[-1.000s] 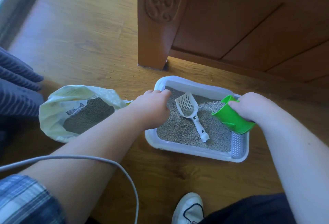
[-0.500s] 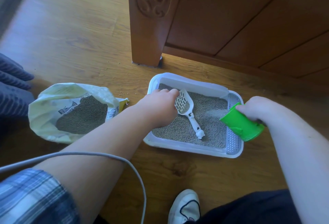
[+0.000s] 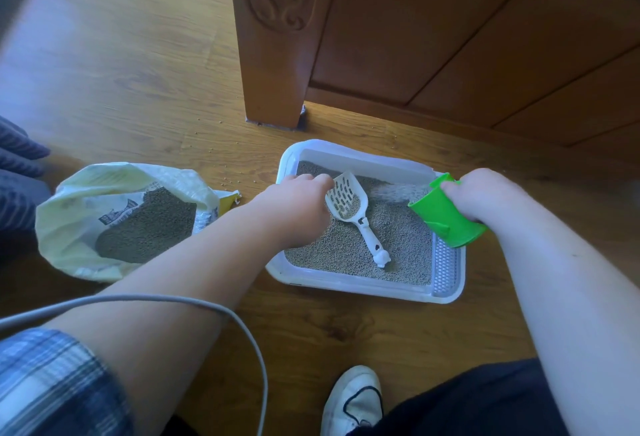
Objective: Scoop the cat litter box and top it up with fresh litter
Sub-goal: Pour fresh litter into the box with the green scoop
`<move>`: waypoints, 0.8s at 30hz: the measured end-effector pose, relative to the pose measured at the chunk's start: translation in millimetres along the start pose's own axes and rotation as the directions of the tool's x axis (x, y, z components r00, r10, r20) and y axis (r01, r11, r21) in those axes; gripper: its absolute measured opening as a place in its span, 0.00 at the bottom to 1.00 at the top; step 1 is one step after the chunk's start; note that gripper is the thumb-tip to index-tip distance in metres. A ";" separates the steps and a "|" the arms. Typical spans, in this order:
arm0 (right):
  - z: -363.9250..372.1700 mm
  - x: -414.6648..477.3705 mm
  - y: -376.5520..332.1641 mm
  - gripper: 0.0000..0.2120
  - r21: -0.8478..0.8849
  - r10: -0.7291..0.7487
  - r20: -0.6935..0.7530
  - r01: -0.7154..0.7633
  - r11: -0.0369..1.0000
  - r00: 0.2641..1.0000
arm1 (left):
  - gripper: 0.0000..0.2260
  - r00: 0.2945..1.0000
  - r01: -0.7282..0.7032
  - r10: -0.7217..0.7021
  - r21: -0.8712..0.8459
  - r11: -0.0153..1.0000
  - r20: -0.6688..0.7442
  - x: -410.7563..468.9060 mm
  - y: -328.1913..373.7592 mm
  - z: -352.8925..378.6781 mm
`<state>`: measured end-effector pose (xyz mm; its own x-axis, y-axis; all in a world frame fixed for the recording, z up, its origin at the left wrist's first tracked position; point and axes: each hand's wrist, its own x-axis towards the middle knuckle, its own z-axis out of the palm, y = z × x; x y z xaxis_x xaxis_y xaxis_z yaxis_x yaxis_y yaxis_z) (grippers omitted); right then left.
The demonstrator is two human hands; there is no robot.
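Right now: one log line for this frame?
step: top-up | right hand: tips green cup, litter pouring into box | left hand: curled, in box beside scoop | bag: open, left of box

Left arm: a short sleeve (image 3: 52, 383) in blue-and-white plaid. Its hem ends well back from the fingers (image 3: 308, 179) of the left hand (image 3: 298, 207), and the forearm between is bare.

Right arm: bare from the fingers (image 3: 453, 187) of the right hand (image 3: 485, 193) back to the frame edge.

Lower body: dark navy trousers (image 3: 467, 401) and one white shoe (image 3: 353, 401) with dark trim, both well behind the fingers.

A grey cable (image 3: 207, 304) loops across the left forearm, between sleeve and fingers.
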<state>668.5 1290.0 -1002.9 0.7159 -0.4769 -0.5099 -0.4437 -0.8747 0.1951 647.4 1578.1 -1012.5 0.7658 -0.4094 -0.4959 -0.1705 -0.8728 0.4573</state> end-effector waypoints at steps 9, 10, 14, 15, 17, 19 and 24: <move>-0.2 6.4 -17.8 0.20 0.042 -0.089 -0.001 0.089 0.995 0.996 | 0.21 0.999 0.024 -0.024 0.007 1.000 0.042 -0.9 -4.1 1.4; -2.3 6.8 -21.5 0.21 0.025 -0.088 -0.002 0.088 0.996 0.996 | 0.22 0.999 0.023 -0.024 0.005 1.000 0.045 -1.9 -4.9 1.3; -7.2 9.9 -36.4 0.22 -0.088 -0.067 -0.052 0.062 0.994 0.996 | 0.21 0.998 0.055 -0.056 0.008 0.998 0.043 -4.8 -12.1 -1.3; -7.6 10.6 -38.2 0.22 -0.095 -0.077 -0.062 0.071 0.993 0.995 | 0.22 0.997 0.066 -0.067 0.004 0.998 0.045 -5.5 -13.9 -2.4; -7.4 11.4 -40.1 0.24 -0.119 -0.089 -0.071 0.080 0.990 0.994 | 0.22 0.996 0.078 -0.078 0.002 0.997 0.048 -6.3 -16.6 -3.8; -5.6 12.0 -43.0 0.26 -0.136 -0.097 -0.067 0.088 0.987 0.993 | 0.22 0.996 0.081 -0.081 0.001 0.997 0.048 -6.7 -17.8 -5.2; -0.9 7.4 -61.2 0.25 -0.126 -0.123 -0.059 0.115 0.985 0.991 | 0.23 0.996 0.079 -0.079 0.002 0.997 0.035 -7.9 -19.2 -8.8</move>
<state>701.5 1339.9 -1017.8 0.7958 -0.3698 -0.4796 -0.2867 -0.9276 0.2396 650.0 1600.4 -1010.9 0.7550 -0.3478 -0.5559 -0.1104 -0.9030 0.4151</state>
